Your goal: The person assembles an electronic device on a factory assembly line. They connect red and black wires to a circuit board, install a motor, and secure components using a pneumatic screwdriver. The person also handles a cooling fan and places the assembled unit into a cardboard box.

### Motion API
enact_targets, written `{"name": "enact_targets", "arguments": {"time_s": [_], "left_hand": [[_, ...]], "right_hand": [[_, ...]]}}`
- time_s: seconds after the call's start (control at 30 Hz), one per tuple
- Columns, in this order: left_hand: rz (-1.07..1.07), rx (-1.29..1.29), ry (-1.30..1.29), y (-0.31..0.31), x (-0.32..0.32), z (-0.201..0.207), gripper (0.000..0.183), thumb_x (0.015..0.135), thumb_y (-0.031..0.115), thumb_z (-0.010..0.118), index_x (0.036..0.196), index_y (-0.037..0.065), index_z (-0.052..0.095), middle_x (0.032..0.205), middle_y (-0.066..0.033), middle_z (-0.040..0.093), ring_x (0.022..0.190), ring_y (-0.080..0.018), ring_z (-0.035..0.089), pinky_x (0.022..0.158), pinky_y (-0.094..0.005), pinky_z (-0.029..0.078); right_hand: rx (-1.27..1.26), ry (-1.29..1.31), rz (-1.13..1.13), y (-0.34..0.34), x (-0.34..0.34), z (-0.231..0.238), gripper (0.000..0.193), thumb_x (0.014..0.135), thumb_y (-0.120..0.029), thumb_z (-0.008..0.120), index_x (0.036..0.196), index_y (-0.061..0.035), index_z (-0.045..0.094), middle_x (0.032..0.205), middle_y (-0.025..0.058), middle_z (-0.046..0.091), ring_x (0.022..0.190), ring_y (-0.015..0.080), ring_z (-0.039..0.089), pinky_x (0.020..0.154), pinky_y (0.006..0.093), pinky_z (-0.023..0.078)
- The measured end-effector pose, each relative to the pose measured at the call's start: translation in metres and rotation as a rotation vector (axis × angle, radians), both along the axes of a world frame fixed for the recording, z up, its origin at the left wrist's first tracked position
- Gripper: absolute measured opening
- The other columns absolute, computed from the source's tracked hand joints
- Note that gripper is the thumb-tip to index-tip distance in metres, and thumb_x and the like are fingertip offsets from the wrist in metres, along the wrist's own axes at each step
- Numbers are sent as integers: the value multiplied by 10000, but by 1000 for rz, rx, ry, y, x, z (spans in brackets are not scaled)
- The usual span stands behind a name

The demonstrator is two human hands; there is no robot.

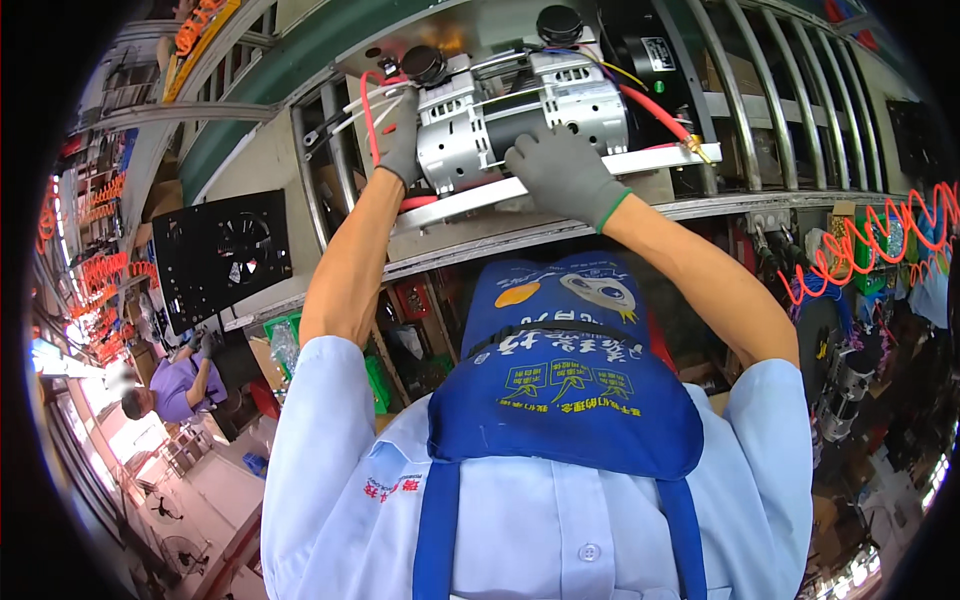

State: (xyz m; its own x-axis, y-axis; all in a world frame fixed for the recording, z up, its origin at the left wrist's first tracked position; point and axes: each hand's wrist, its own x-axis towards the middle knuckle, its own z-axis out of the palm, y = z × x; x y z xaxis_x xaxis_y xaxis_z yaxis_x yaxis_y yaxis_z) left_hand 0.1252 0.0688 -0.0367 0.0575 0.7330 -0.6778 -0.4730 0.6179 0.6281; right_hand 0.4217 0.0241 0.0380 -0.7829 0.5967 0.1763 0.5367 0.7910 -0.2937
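Note:
A silver twin-head air compressor with round black caps lies in a metal tray, whose white front rim faces me. My left hand, in a grey glove, reaches up along the compressor's left end, beside a red tube and white cables. Its fingertips are partly hidden there. Also gloved in grey, my right hand lies over the front rim, its fingers curled against the compressor's dark middle and right head. A thick red hose with a brass fitting leaves the right end.
Metal rollers continue to the right of the tray. A black panel with a fan stands at the left. Red coiled air hoses hang at the right. Farther off at the left is a person in purple. Bins sit below the bench.

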Motion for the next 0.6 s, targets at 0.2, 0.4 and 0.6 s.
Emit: {"name": "enact_targets", "arguments": {"time_s": [0.2,0.4,0.6], "left_hand": [[109,107,218,-4,-1,-15,617,936,670,540,1245,146,645,1108,-90,727,925,-226,731,797,-393,626],[-12,-50,213,-4,23,18,732,915,747,484,1262,123,645,1132,-113,724,943,-270,733,829,-437,616],[16,16,283,-8,15,11,690,942,724,455,1250,140,656,1109,-111,734,924,-273,735,811,-452,615]], "right_hand": [[-34,-53,26,6,0,3,221,763,-216,701,930,-76,667,934,101,636,945,283,632,782,416,525],[-6,-54,22,5,3,-10,238,748,-247,725,898,-67,682,929,87,659,946,279,628,774,400,532],[25,-14,38,1,0,-14,237,774,-325,710,846,-100,700,899,69,666,936,267,627,759,405,526]]}}
